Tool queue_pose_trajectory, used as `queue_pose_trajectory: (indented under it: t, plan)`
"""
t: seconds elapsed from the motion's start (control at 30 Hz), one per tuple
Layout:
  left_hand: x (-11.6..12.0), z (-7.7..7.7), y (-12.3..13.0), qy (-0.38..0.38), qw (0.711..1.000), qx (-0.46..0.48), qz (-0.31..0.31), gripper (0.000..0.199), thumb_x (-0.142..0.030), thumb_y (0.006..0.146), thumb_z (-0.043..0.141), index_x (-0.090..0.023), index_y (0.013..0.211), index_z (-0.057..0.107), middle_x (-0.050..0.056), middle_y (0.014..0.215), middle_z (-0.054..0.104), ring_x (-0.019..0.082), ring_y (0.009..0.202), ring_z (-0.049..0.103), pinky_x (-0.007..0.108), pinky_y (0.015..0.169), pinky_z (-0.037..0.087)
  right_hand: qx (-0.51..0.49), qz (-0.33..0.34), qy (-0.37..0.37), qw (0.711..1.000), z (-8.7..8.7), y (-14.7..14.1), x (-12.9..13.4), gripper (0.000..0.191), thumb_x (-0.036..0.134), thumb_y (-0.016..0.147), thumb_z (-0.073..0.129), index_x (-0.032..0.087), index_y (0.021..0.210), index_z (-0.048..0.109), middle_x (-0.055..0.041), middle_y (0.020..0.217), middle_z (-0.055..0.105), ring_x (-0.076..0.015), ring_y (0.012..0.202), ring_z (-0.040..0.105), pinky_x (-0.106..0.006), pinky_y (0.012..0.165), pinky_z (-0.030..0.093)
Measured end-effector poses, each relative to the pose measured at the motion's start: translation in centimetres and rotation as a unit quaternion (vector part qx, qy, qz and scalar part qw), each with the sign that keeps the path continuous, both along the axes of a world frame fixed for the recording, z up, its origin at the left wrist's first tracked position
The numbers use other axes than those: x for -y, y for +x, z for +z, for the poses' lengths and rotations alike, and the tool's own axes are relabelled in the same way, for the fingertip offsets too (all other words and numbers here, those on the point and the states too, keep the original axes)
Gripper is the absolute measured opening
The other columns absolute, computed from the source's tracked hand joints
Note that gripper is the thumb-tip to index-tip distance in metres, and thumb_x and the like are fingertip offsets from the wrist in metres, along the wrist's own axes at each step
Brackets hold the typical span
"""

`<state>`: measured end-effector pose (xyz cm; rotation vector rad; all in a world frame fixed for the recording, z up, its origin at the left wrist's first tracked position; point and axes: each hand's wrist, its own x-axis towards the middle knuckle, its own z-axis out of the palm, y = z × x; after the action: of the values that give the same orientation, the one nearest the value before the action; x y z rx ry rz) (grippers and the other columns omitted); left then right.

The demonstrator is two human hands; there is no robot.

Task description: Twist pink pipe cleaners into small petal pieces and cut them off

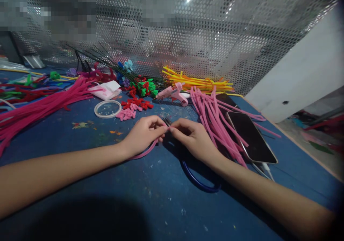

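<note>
A pink pipe cleaner (147,152) runs from under my left wrist up to the fingertips of both hands. My left hand (146,133) is closed in a pinch on it. Fingertip to fingertip with the left, my right hand (195,137) pinches the pipe cleaner's end, which is mostly covered by the fingers. Beneath my right hand lie scissors with a dark blue handle (199,183), their blades partly hidden. Just beyond my left hand sit small twisted pieces of pink pipe cleaner (128,112) and red ones (137,103).
Bundles of pipe cleaners lie around: magenta (48,103), yellow (199,82), light pink (217,122). A pink glue gun (174,93), a tape roll (108,101) and a white packet (106,89) stand behind my hands. A phone (251,135) with a cable is at right. Perforated metal (204,36) borders the back.
</note>
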<state>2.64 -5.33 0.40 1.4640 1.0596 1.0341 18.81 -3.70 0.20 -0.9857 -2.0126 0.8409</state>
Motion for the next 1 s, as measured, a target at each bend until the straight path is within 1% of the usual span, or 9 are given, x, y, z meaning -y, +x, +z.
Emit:
queue_pose_trajectory:
  t: [0.1,0.17,0.23,0.33,0.5,0.6,0.7,0.83,1.0]
  plan:
    - [0.11,0.11,0.07,0.022,1.0,0.007,0.011,0.011,-0.022,0.077,0.054,-0.013,0.071,0.051,-0.004,0.06,0.051,0.007,0.053,0.051,0.02,0.052,0.041,-0.058,-0.017,-0.061,0.996,-0.01,0.0,-0.29,0.018,0.032,0.076,0.056,0.015,0.074,0.06,0.002,0.06,0.054,-0.0062,0.047,0.042,-0.02,0.044,0.032]
    - [0.2,0.21,0.09,0.035,0.999,-0.007,0.006,0.011,-0.024,0.077,0.054,-0.014,0.074,0.052,-0.004,0.061,0.05,0.007,0.054,0.048,0.02,0.052,0.04,-0.089,-0.025,-0.087,0.992,0.06,0.01,-0.39,0.02,0.034,0.074,0.058,0.015,0.073,0.06,0.0026,0.058,0.053,-0.0055,0.045,0.041,-0.019,0.042,0.031]
    - [0.27,0.31,0.08,0.059,0.998,-0.019,-0.003,0.012,-0.025,0.079,0.053,-0.014,0.079,0.053,-0.003,0.064,0.051,0.008,0.058,0.047,0.02,0.054,0.038,-0.106,-0.028,-0.093,0.99,0.13,0.02,-0.36,0.019,0.033,0.073,0.059,0.015,0.071,0.059,0.0034,0.056,0.052,-0.005,0.044,0.041,-0.019,0.041,0.031]
    - [0.23,0.36,0.02,0.093,0.995,-0.019,-0.019,0.013,-0.026,0.079,0.053,-0.014,0.082,0.055,-0.001,0.072,0.053,0.009,0.066,0.048,0.021,0.06,0.038,-0.099,-0.016,-0.083,0.991,0.15,0.0,-0.2,0.016,0.031,0.071,0.06,0.015,0.068,0.057,0.0043,0.054,0.051,-0.0042,0.044,0.04,-0.018,0.04,0.03]
    - [-0.09,0.27,-0.09,0.048,0.997,0.005,-0.053,0.015,-0.027,0.077,0.054,-0.013,0.072,0.053,-0.003,0.066,0.049,0.008,0.061,0.043,0.022,0.06,0.034,-0.097,0.003,-0.102,0.99,0.24,-0.04,-0.08,0.017,0.031,0.069,0.063,0.015,0.066,0.057,0.0045,0.054,0.051,-0.0037,0.043,0.041,-0.018,0.04,0.031]
    - [-0.19,0.28,-0.12,0.018,0.997,0.016,-0.077,0.016,-0.029,0.078,0.053,-0.013,0.073,0.054,-0.003,0.065,0.049,0.008,0.06,0.043,0.022,0.059,0.033,-0.117,0.014,-0.11,0.987,0.39,0.01,-0.06,0.019,0.033,0.069,0.064,0.015,0.068,0.057,0.0041,0.054,0.052,-0.0038,0.043,0.042,-0.018,0.041,0.033]
    - [-0.22,0.31,-0.15,-0.009,0.994,0.035,-0.1,0.011,-0.025,0.074,0.057,-0.014,0.073,0.054,-0.002,0.069,0.053,0.009,0.065,0.047,0.023,0.064,0.035,-0.124,0.025,-0.103,0.987,0.48,0.06,-0.01,0.022,0.036,0.072,0.061,0.016,0.067,0.057,0.0041,0.053,0.052,-0.0043,0.043,0.042,-0.018,0.042,0.034]
    - [-0.22,0.39,-0.15,-0.014,0.991,0.06,-0.115,0.009,-0.022,0.072,0.058,-0.014,0.071,0.053,-0.003,0.068,0.053,0.009,0.068,0.049,0.024,0.068,0.035,-0.136,0.063,-0.112,0.982,0.57,0.1,-0.01,0.025,0.039,0.072,0.061,0.016,0.067,0.056,0.004,0.055,0.052,-0.0047,0.044,0.043,-0.019,0.043,0.034]
    - [-0.2,0.41,-0.26,-0.014,0.989,0.085,-0.124,0.009,-0.021,0.073,0.058,-0.014,0.07,0.053,-0.003,0.067,0.052,0.009,0.067,0.049,0.023,0.069,0.036,-0.156,0.116,-0.16,0.968,0.54,0.32,-0.36,0.025,0.038,0.068,0.067,0.016,0.067,0.054,0.0049,0.056,0.049,-0.006,0.049,0.043,-0.021,0.049,0.036]
